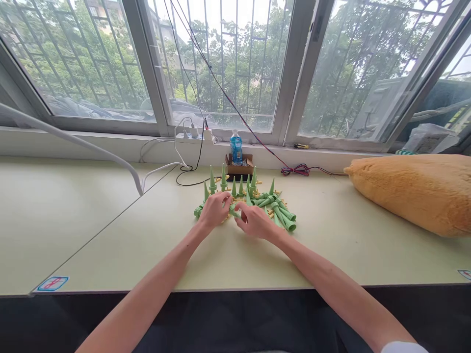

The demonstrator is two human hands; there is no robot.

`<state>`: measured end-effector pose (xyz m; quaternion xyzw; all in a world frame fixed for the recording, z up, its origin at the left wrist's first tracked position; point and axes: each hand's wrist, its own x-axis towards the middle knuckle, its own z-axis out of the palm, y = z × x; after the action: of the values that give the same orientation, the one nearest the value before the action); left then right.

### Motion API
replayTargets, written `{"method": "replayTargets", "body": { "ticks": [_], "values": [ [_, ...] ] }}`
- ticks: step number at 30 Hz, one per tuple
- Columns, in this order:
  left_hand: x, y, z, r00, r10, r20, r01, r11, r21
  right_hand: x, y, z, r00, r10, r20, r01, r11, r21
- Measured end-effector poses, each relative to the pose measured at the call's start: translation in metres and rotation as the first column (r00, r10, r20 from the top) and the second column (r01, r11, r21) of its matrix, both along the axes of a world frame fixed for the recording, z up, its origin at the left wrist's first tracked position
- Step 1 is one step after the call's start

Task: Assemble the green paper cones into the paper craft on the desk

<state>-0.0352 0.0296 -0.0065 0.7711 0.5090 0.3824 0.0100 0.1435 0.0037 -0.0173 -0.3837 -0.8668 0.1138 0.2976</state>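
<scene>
Between my two hands is a green plastic watering spike [233, 211], held tilted just above the table. My left hand [214, 211] has its fingers closed around the ringed cap end. From the other side, my right hand [255, 221] pinches the tapered part with thumb and forefinger; its fingers partly hide it. Beyond the hands, several green spikes [223, 179] stand upright with their points up, small yellow valves among them. To the right of my right hand lies a loose heap of green spikes [281, 213], also mixed with yellow valves.
A brown cardboard box [240, 168] with a blue-labelled bottle [236, 147] stands behind the spikes. Cables and a power strip [189, 135] lie along the sill. A coiled red-black cable [296, 169] is at the back, an orange plush cushion [412, 193] at the right.
</scene>
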Motion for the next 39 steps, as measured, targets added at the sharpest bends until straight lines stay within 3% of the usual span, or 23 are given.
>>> {"method": "replayTargets", "body": {
  "ticks": [4,9,20,25,29,39],
  "values": [
    [0.000,0.000,-0.001,0.998,-0.039,0.054,0.034,0.996,0.084,0.004,0.005,0.005,0.986,-0.068,-0.152,0.069,0.998,0.005],
    [0.003,-0.005,-0.002,0.989,-0.127,-0.072,0.133,0.988,0.084,0.005,0.008,0.006,0.952,-0.086,-0.293,0.088,0.996,-0.004],
    [0.008,-0.005,-0.007,0.971,-0.216,-0.098,0.231,0.958,0.173,0.001,0.003,0.008,0.940,-0.011,-0.342,0.011,1.000,-0.002],
    [0.007,-0.003,-0.007,0.982,-0.188,0.002,0.185,0.965,0.184,0.003,0.006,0.008,0.918,-0.107,-0.382,0.128,0.991,0.028],
    [0.009,-0.002,-0.006,0.981,-0.157,0.117,0.133,0.972,0.195,0.005,0.011,0.005,0.945,-0.164,-0.282,0.194,0.978,0.081],
    [0.018,-0.008,-0.004,0.960,-0.063,0.272,0.041,0.996,0.085,0.000,0.011,-0.007,0.989,-0.109,0.099,0.100,0.991,0.090]
  ]
}}
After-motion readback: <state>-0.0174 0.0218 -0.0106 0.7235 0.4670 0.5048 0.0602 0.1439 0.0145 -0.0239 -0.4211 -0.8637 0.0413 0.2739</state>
